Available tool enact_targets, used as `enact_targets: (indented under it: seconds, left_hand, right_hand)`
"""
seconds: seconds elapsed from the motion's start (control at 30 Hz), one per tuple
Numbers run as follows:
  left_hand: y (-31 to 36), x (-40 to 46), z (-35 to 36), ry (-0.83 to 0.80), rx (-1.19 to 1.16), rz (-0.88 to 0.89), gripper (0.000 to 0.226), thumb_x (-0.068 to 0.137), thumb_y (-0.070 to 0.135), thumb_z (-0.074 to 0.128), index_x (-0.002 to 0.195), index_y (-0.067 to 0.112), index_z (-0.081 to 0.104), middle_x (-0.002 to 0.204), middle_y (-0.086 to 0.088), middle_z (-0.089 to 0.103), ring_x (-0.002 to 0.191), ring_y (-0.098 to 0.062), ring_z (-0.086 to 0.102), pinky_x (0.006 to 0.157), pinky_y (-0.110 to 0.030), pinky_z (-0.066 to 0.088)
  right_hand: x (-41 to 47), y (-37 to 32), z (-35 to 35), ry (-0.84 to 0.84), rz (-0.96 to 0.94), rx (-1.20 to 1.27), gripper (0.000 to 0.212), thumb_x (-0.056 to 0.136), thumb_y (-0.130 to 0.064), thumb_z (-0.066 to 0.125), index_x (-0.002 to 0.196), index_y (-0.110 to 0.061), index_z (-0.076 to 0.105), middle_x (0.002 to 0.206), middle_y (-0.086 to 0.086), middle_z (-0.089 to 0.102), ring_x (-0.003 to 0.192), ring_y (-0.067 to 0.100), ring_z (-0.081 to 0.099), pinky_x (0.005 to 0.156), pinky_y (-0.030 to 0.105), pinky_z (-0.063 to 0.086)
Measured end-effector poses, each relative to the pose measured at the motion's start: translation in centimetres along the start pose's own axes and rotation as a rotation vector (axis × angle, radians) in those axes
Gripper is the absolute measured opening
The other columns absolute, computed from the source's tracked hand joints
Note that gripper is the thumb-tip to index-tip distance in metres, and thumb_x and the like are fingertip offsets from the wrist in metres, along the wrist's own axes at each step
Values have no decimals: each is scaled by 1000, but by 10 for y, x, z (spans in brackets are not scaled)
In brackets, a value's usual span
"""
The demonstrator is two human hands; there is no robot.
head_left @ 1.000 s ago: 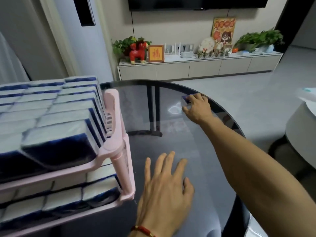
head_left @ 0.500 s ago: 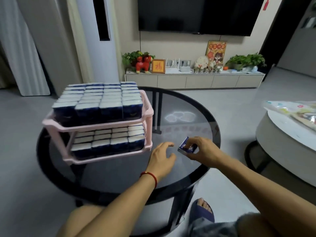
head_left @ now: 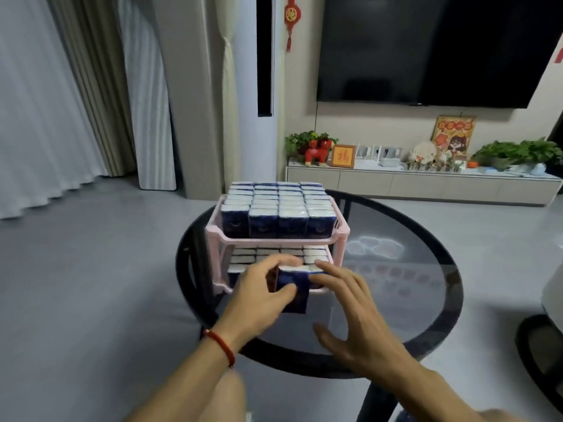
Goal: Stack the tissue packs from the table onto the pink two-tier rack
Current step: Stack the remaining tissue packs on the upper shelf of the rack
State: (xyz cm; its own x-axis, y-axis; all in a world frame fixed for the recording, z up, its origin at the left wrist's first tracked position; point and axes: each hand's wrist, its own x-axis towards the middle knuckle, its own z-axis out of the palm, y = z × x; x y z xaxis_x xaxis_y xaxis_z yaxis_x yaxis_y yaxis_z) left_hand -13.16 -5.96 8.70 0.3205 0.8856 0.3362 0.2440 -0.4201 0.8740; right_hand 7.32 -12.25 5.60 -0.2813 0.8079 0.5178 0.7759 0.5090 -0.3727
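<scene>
A pink two-tier rack point(head_left: 343, 231) stands on the round dark glass table point(head_left: 420, 303). Rows of blue-and-white tissue packs point(head_left: 277, 208) fill its top tier, and more packs point(head_left: 243, 257) lie in the lower tier. In front of the lower tier's front edge, my left hand point(head_left: 259, 300) grips one blue tissue pack point(head_left: 294, 296), thumb on its front and fingers over its top. My right hand point(head_left: 350, 315) is beside it with straight fingers, their tips touching the pack's right side.
A white round table point(head_left: 553, 290) stands at the far right edge. Behind the glass table runs a low TV cabinet point(head_left: 426, 184) with plants and ornaments, under a wall TV. Grey floor and curtains point(head_left: 45, 117) lie to the left. My knee shows below the table's edge.
My right hand brought the pack from the table's right side and passed it to my left hand, which now holds it at the lower tier. The view has pulled back and centred on the rack.
</scene>
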Motion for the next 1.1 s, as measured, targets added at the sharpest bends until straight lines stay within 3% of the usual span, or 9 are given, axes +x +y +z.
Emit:
enact_targets:
  seconds: [0.13,0.27,0.5,0.57,0.7,0.8,0.9,1.03,1.1]
  left_hand:
    - [9,20,-68,206,55,48,38,85,8,72,113,33,69,120,9,72,109,-11,70,97,-44,58]
    - [6,47,-96,340,191,143,41,88,1,71,115,33,68,118,12,68,108,-11,68,96,-44,59]
    - [-9,76,-86,413,315,229,38,87,-5,72,109,26,69,111,28,58,110,11,56,99,-42,57]
    - [-14,77,-83,397,362,244,36,87,-4,72,109,24,68,111,27,57,106,13,54,100,-42,56]
    - [-30,76,-84,344,475,258,36,86,-4,74,110,22,66,128,7,63,123,-13,56,103,-49,53]
    - [-34,75,-82,329,512,292,36,86,-6,72,115,15,69,132,10,59,131,-17,54,110,-50,48]
    - [-34,75,-82,299,543,320,36,87,-4,72,119,12,68,132,11,55,136,-15,48,114,-47,44]
    - [-34,75,-91,150,647,353,52,87,31,78,134,28,57,137,13,51,138,-16,43,113,-40,39]
    - [-40,77,-89,143,684,357,55,90,31,76,141,31,55,139,8,53,139,-21,42,114,-39,36]
  right_hand:
    - [13,4,13,42,68,60,88,84,-17,77,147,-52,28,159,-31,18,148,0,18,112,14,19]
    - [18,9,20,92,148,112,77,87,-14,73,147,-44,35,158,-29,18,149,0,16,115,17,22]
    - [17,11,18,112,203,121,74,89,-12,69,148,-42,35,155,-31,16,147,-2,19,118,19,27]
    - [16,13,16,121,225,119,73,89,-12,68,147,-42,36,155,-27,19,146,-3,19,118,17,26]
    - [17,18,14,174,253,107,68,89,-12,67,146,-38,40,153,-21,28,144,-3,25,116,14,26]
    - [24,20,14,237,263,73,65,88,-11,69,145,-32,45,155,-15,31,145,4,28,118,24,30]
    - [41,25,10,263,239,-32,73,85,-15,72,149,-33,41,165,-11,20,151,13,20,119,33,23]
    - [85,29,-1,163,169,-297,86,88,-35,66,159,-41,18,171,-3,-2,157,25,-7,124,52,5]
    - [106,27,0,94,147,-386,80,92,-49,56,158,-44,13,171,-2,5,157,29,-2,123,59,7]
